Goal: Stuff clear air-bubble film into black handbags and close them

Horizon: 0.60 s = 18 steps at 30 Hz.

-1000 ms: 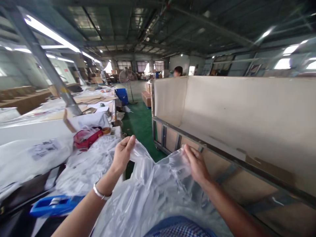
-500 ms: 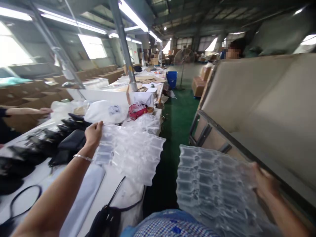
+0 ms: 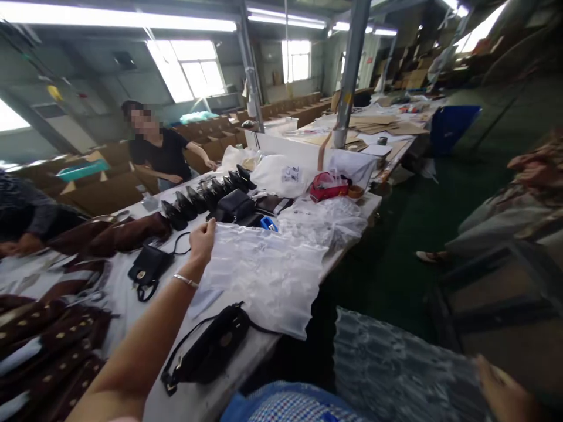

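My left hand (image 3: 202, 241) is closed on the corner of a sheet of clear air-cushion packaging (image 3: 268, 269), which hangs over the table's edge. At the lower right, my right hand (image 3: 504, 390), partly blurred, grips a second air-cushion sheet (image 3: 391, 351) held beside the table. Below the first sheet lies a black shoulder bag (image 3: 211, 346) with its strap. Left of my forearm is a small black bag (image 3: 149, 266). A row of black bags (image 3: 204, 196) stands beyond my left hand, and a blue tape dispenser (image 3: 269, 224) sits just behind the sheet.
Brown bags (image 3: 53, 334) cover the table's left side. A red bag (image 3: 328, 186) and crumpled clear plastic (image 3: 325, 220) lie toward the far end. Two people work across the table; another person stands at right by a dark-framed cart (image 3: 497, 293). A blue bin (image 3: 453, 129) stands farther back.
My view has swung left, bringing the brown bags and a co-worker into sight. Both hands still hold their air-cushion sheets; the right one now sits lower in the picture.
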Tool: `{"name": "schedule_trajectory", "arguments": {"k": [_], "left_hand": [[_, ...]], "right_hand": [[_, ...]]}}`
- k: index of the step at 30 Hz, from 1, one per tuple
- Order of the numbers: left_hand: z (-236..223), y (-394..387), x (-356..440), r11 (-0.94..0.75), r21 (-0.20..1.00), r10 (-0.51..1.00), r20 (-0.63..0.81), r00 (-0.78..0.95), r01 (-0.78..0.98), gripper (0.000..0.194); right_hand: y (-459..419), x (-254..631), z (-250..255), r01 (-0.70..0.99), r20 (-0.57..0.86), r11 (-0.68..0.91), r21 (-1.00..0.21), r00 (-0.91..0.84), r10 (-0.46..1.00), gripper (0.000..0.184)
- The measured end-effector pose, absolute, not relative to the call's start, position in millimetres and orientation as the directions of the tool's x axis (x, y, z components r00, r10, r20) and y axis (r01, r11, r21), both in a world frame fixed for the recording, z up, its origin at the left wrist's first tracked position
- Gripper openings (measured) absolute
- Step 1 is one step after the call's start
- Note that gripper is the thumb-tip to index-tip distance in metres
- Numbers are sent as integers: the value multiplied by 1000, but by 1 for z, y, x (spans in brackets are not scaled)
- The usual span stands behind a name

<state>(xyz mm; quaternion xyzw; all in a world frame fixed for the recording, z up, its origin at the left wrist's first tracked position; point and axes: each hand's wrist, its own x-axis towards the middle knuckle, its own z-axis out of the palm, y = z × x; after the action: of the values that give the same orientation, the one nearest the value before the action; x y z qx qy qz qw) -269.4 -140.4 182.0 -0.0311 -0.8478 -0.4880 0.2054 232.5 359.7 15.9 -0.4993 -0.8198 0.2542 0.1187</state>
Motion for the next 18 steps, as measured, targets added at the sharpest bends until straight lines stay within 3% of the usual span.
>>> {"name": "schedule_trajectory", "arguments": {"k": [2,4,7,9,10,12,14,16,18], "left_hand": [[183,-145,-254,528,807,-143,392,-909,265,41],[186,-150,-240,583,763,-129,426,-896,279,41],[192,-161,-225,689,661,-93,488,-868,298,39],[196,-167,-219,736,604,-88,532,-842,304,38],[198,-171,-218,751,585,-92,553,-828,306,39],[201,-178,-217,779,548,-107,596,-796,305,39],[204,-187,-218,811,503,-122,644,-755,298,37],[206,-199,-220,854,447,-141,691,-709,266,35],[206,-213,-224,891,401,-164,719,-675,211,33]], "right_hand": [[370,199,-4,784,-189,270,-559,-438,879,55],[365,152,-17,756,-248,313,-574,-526,813,50],[322,73,-4,704,-151,352,-616,-544,825,65],[271,29,29,514,-53,416,-750,-674,737,84],[242,11,51,382,-81,372,-846,-781,619,85],[183,-12,96,150,-132,68,-986,-966,221,85],[133,-22,134,141,-109,-206,-968,-981,-162,94],[98,-23,157,159,-61,-282,-946,-944,-325,100],[72,-22,163,177,-46,-298,-938,-916,-398,111]]}}
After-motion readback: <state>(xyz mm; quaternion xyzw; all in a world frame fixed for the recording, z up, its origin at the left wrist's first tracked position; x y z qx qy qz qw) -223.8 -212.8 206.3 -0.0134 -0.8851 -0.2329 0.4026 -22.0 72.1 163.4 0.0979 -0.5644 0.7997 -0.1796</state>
